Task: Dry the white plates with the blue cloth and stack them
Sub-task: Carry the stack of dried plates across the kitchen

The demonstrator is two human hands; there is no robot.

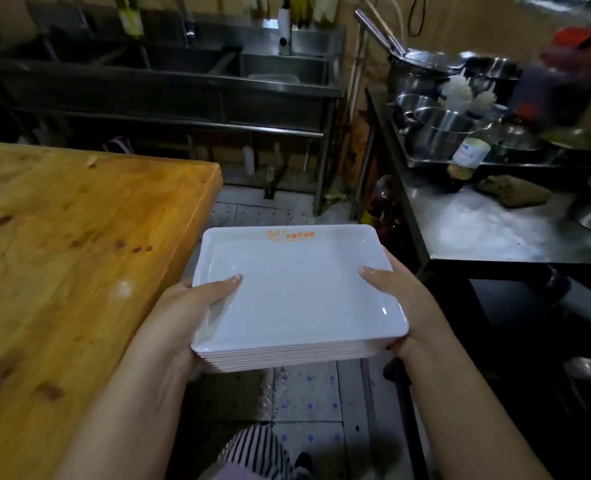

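left hand (197,303) and right hand (396,299) grip the stack of plates (297,296) at frame centre, thumbs on top, remaining fingers hidden beneath, balancing the load. blue cloth not visible.

The top plate (297,289) of the stack carries a small orange logo with a few Chinese characters on its far rim, away from both hands; the characters are too blurred to read.

Both hands carry a stack of white plates (297,296) above the floor: left hand (183,306) and right hand (405,299) grip opposite sides, thumbs on top, beside a wooden table (62,254).
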